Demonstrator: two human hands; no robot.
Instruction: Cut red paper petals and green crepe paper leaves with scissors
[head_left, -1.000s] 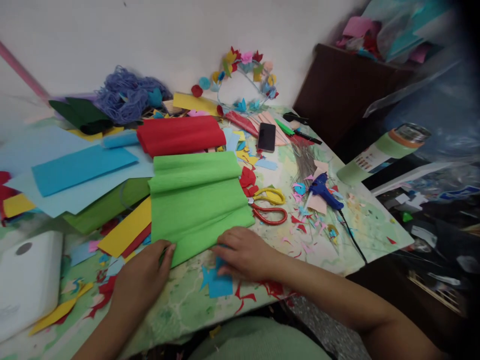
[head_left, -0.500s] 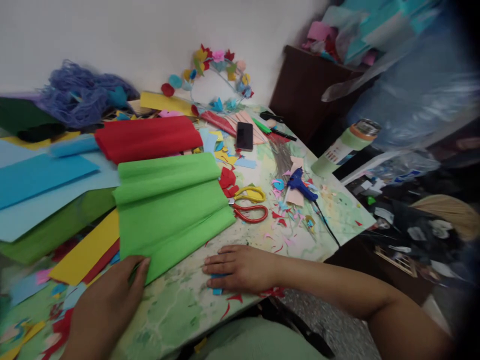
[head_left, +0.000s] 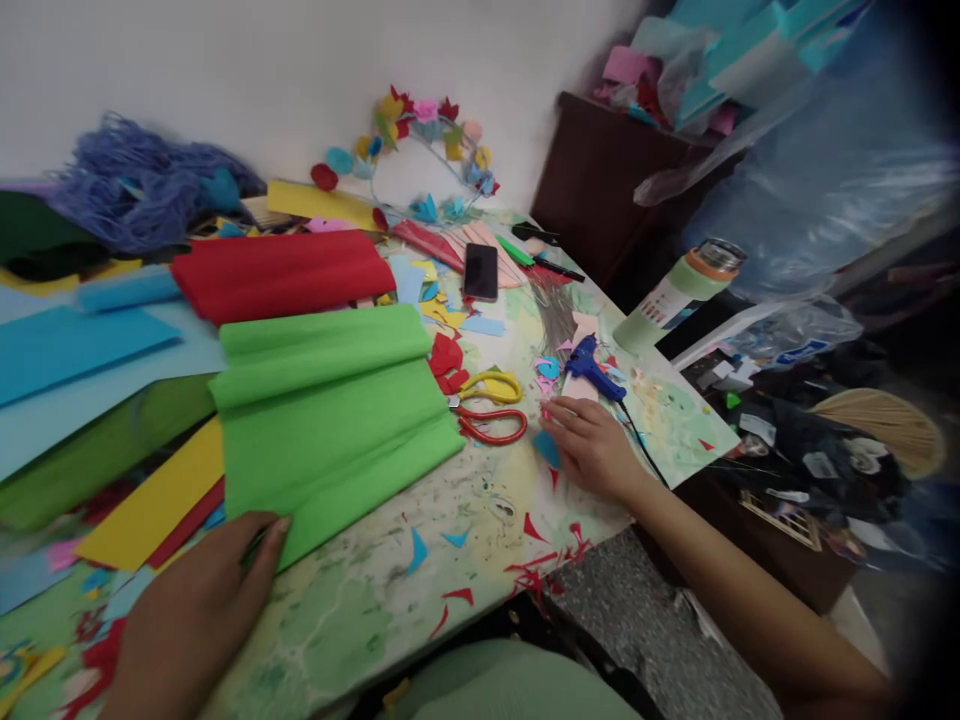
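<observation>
My left hand (head_left: 206,595) is closed at the near left corner of a bright green crepe paper sheet (head_left: 337,430), its thumb lying along the edge. The sheet lies creased with folds. Flat on the table, fingers stretched out, my right hand (head_left: 596,450) rests among paper scraps just below a blue glue gun (head_left: 594,368). A blue paper scrap (head_left: 547,449) shows beside and partly under its fingers. Scissors (head_left: 491,427) with one yellow and one red handle lie between the green sheet and my right hand, blades hidden under the sheet.
Rolled red paper (head_left: 289,275), a phone (head_left: 481,271) and a wreath of paper flowers (head_left: 375,140) are farther back. A bottle (head_left: 679,295) stands at the right edge. Blue and red scraps (head_left: 534,575) lie near the front edge. Coloured sheets (head_left: 154,500) are stacked left.
My right hand has moved right and away from me, from the front edge to near the glue gun, the blue scrap going with it. Blue slivers now show where it was. My left hand stays.
</observation>
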